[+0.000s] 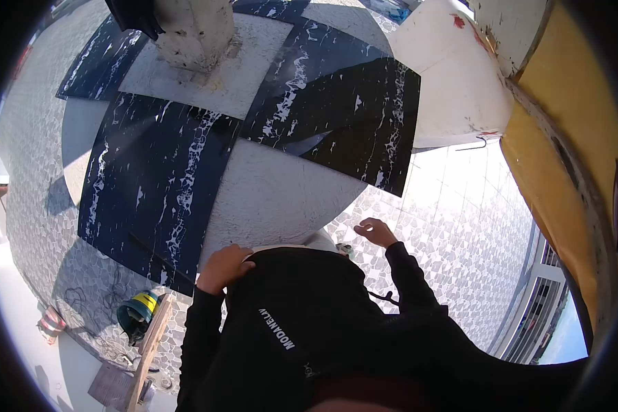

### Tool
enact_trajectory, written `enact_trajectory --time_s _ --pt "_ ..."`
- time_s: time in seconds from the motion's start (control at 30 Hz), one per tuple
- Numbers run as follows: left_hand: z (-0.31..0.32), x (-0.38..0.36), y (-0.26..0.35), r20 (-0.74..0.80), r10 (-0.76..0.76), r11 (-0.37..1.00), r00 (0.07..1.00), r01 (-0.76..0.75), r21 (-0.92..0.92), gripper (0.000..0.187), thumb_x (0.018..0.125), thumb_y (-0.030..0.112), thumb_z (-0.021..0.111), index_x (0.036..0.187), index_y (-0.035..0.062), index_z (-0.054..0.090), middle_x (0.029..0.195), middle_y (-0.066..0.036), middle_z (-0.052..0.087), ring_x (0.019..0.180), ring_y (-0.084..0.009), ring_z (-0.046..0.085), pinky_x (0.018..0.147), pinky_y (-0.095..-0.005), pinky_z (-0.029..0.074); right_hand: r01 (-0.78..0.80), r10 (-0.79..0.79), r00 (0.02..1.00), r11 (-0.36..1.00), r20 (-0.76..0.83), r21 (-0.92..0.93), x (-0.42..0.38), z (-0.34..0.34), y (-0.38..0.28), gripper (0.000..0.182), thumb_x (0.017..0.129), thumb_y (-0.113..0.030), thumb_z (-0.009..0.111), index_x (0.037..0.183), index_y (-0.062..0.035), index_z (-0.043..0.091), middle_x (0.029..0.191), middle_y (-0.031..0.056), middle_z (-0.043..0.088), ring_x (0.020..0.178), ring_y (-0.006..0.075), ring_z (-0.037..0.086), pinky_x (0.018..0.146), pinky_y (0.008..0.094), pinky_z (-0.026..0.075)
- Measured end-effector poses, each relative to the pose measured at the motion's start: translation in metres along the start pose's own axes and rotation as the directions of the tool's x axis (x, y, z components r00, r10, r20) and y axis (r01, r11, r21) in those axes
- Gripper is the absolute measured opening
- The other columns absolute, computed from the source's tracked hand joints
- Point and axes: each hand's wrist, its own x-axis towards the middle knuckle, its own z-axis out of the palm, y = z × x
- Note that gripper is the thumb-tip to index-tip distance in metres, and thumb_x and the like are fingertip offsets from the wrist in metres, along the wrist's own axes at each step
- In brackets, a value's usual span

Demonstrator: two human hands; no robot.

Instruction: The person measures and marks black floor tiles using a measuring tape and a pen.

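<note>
Dark panels, glossy, white-veined, flat, corners meeting

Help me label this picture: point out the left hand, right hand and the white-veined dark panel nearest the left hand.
Left hand (221,269): head view, back of the hand.
Right hand (380,233): head view, middle of the hand.
White-veined dark panel (154,184): head view, middle of its top face.
</note>
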Motion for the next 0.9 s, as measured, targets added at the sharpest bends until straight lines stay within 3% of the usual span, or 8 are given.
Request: enact_trajectory --time_s 0.13,0.3,0.47,0.57,0.63,0.77,0.83,0.9 --pt "0.015 0.024 0.05 -0.104 -0.136 0.984 0.985 0.123 -0.127 0.031 0.082 0.022 0.061 0.11 0.0073 0.06 0.1 -0.017 0.061 0.096 -0.0344 0.057 0.082 -0.0425 0.045 -0.181 0.135 0.982 0.875 0.133 0.449 0.014 -0.018 0.011 0.038 0.083 -0.038 0.064 0.101 -0.0049 0.064 0.092 0.0058 0.065 0.083 0.0134 0.059 0.073 0.025 0.047" --pt "0.018 0.1 0.105 -0.226 -0.185 0.97 0.956 0.141 -0.197 0.032 0.083 0.022 0.062 0.11 0.0057 0.06 0.104 -0.015 0.061 0.099 -0.0329 0.057 0.085 -0.0397 0.045 0.119 -0.128 0.951 0.992 0.281 0.049 0.054 -0.091 0.052 0.037 0.083 -0.034 0.061 0.099 -0.0006 0.062 0.093 0.0182 0.065 0.091 0.0312 0.062 0.081 0.0378 0.047" --pt "0.012 0.166 0.169 -0.29 -0.146 0.948 0.946 0.05 -0.314 0.038 0.086 0.026 0.06 0.118 0.0065 0.056 0.104 -0.017 0.06 0.097 -0.0324 0.058 0.084 -0.0402 0.046 0.027 -0.158 0.886 0.957 0.436 0.29 0.046 -0.229 -0.079 0.038 0.084 -0.034 0.063 0.104 -0.0011 0.06 0.087 0.0066 0.063 0.079 0.0123 0.059 0.071 0.0251 0.048" --pt "0.011 0.204 0.2 -0.278 -0.278 0.627 0.92 -0.045 -0.777 0.049 0.088 0.03 0.06 0.13 0.0067 0.047 0.109 -0.018 0.059 0.097 -0.0298 0.059 0.086 -0.04 0.045 0.082 -0.181 0.942 0.941 0.283 0.33 0.06 -0.245 -0.159 0.046 0.087 -0.037 0.059 0.115 -0.0008 0.053 0.09 0.0089 0.063 0.081 0.0147 0.058 0.076 0.0284 0.047" --pt "0.025 0.227 0.204 -0.321 -0.249 0.351 0.914 -0.224 -0.909 0.064 0.087 0.033 0.062 0.139 0.0066 0.035 0.122 -0.021 0.05 0.1 -0.0285 0.057 0.092 -0.0384 0.042 0.561 -0.582 0.813 0.78 -0.009 0.276 0.085 -0.209 -0.17 0.045 0.093 -0.036 0.05 0.119 0.0001 0.048 0.095 0.0111 0.06 0.085 0.0147 0.056 0.078 0.03 0.045" --pt "0.005 0.228 0.195 -0.16 -0.424 0.131 0.891 -0.115 -0.985 0.069 0.086 0.029 0.063 0.141 0.0036 0.029 0.127 -0.022 0.042 0.105 -0.0295 0.053 0.096 -0.0368 0.039 0.093 -0.307 0.888 0.849 0.343 0.519 0.109 -0.195 -0.2 0.037 0.094 -0.031 0.047 0.112 0.001 0.052 0.101 0.0103 0.06 0.092 0.0154 0.058 0.073 0.0288 0.048" --pt "0.006 0.212 0.187 -0.423 -0.22 0.791 0.879 -0.093 -0.605 0.07 0.086 0.026 0.061 0.141 -0.0002 0.026 0.125 -0.021 0.04 0.109 -0.0302 0.049 0.096 -0.0369 0.038 0.01 -0.29 0.83 0.861 0.476 0.508 0.124 -0.188 -0.202 0.035 0.09 -0.029 0.056 0.107 0.0023 0.055 0.095 0.0085 0.061 0.083 0.0132 0.06 0.067 0.0258 0.051" --pt "0.008 0.203 0.194 -0.44 -0.255 0.811 0.861 -0.057 -0.582 0.066 0.087 0.025 0.058 0.14 -0.0007 0.028 0.12 -0.021 0.041 0.11 -0.0322 0.048 0.094 -0.0365 0.04 0.017 -0.304 0.733 0.903 0.609 0.43 0.133 -0.185 -0.202 0.035 0.088 -0.027 0.059 0.105 0.0038 0.055 0.091 0.009 0.061 0.08 0.014 0.06 0.066 0.0256 0.051"
